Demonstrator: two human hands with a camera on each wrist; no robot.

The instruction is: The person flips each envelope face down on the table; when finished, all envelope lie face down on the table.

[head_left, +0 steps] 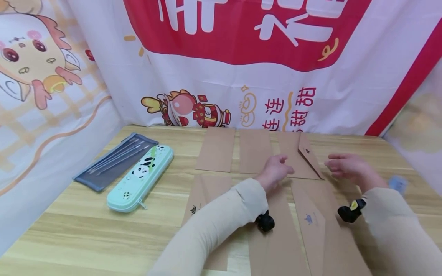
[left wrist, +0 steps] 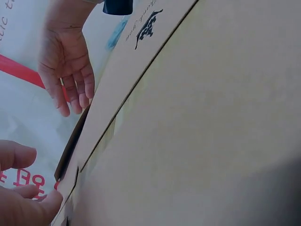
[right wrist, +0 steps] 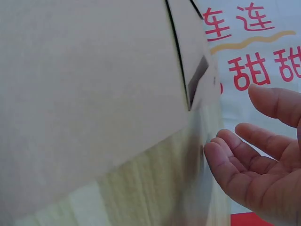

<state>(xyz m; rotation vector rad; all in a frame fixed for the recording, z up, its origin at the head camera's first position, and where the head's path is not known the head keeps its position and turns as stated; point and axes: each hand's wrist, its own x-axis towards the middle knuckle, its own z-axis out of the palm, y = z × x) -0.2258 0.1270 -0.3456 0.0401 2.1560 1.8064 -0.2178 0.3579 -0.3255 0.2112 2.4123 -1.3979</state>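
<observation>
Several brown kraft-paper envelopes lie in two rows on the wooden table. My left hand [head_left: 275, 170] hovers at the left side of the far-right envelope [head_left: 291, 147], thumb and fingers apart with nothing between them. That envelope's flap [head_left: 309, 154], printed with a small dark crown, stands partly raised along its right side. Just right of the flap is my right hand [head_left: 352, 168], fingers loosely bent and holding nothing. The right wrist view shows this right hand [right wrist: 263, 160] apart from the envelope's edge. Below lies a near-right envelope [head_left: 314, 222] with a blue-grey crown print.
Two more envelopes fill the far row, the left one [head_left: 215, 149] and the middle one [head_left: 255, 149]. My left sleeve partly covers the near-left envelope [head_left: 210, 188]. At left lie a mint panda pencil case [head_left: 138, 184] and a dark mesh pouch [head_left: 114, 163] with pencils. A printed cloth [head_left: 214, 80] hangs behind.
</observation>
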